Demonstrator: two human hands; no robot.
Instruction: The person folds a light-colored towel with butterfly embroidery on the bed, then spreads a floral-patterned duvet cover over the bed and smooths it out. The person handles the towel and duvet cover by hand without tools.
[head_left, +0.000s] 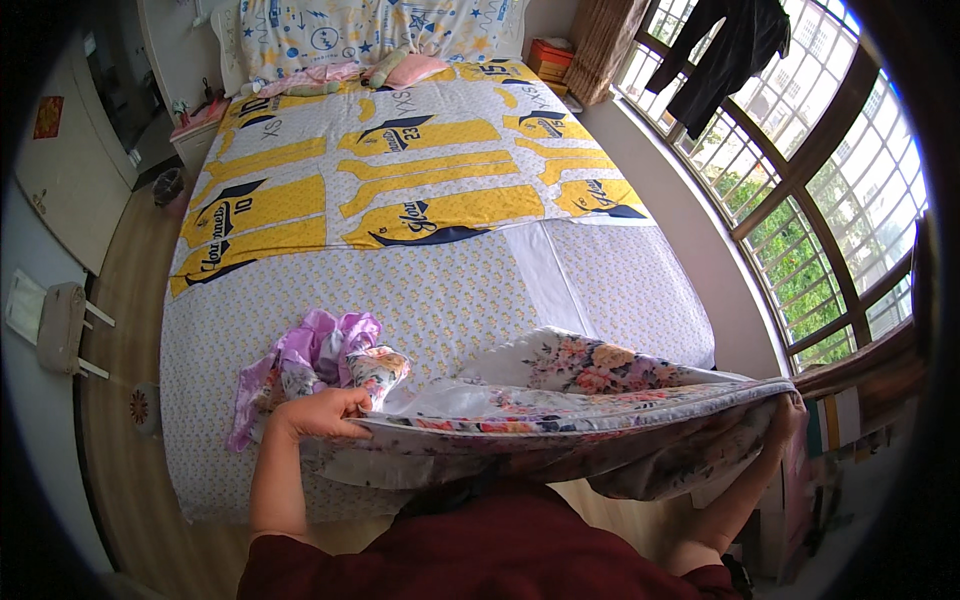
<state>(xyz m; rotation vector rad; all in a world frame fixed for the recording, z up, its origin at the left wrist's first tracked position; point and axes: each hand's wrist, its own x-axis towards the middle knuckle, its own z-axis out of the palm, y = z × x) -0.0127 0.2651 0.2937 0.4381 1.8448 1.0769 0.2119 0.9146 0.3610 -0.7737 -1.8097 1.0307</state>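
Between my two hands a white floral-print cloth (600, 420), perhaps a quilt cover, is stretched along its edge above the foot of the bed. My left hand (326, 414) pinches one end of this edge between thumb and fingers. At the other end, my right hand (786, 416) grips the cloth, its fingers partly hidden by the fabric. Past my left hand, a crumpled purple and floral fabric (322, 352) is bunched on the bed; whether it joins the held cloth I cannot tell. Beneath lies a small-patterned bed sheet (420, 292).
A yellow and white jersey-print cloth (442, 202) covers the bed's far half, with a pink pillow (418, 71) near the headboard. At left stand a stool (64, 326) and a wastebasket (168, 186). Barred windows (795, 225) line the right, where dark trousers (720, 60) hang.
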